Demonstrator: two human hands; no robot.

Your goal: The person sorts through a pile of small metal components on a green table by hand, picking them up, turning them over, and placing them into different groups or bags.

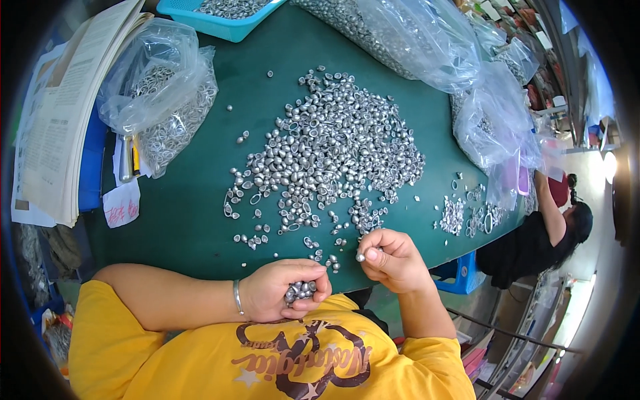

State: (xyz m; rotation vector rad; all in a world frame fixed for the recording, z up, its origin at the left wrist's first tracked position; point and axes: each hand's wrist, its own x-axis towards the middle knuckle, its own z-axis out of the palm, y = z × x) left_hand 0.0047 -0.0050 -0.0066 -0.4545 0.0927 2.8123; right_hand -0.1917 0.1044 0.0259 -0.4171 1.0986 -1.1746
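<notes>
A wide pile of small silver metal pieces (333,140), rounded and cup-like, covers the middle of the green table. My left hand (283,290), with a bangle on the wrist, is cupped at the near edge and curled round a handful of these metal pieces (300,291). To its right, my right hand (393,260) pinches a small silver metal piece (361,257) between thumb and fingertips. A few loose pieces (333,264) lie on the table between the two hands.
Clear plastic bags of metal parts stand at the left (167,100) and far right (490,120). A blue basket (227,25) sits at the back. Papers (60,120) rise at the left edge. Sorted rings and bits (453,215) lie right, near another person (543,240) and a blue stool (460,275).
</notes>
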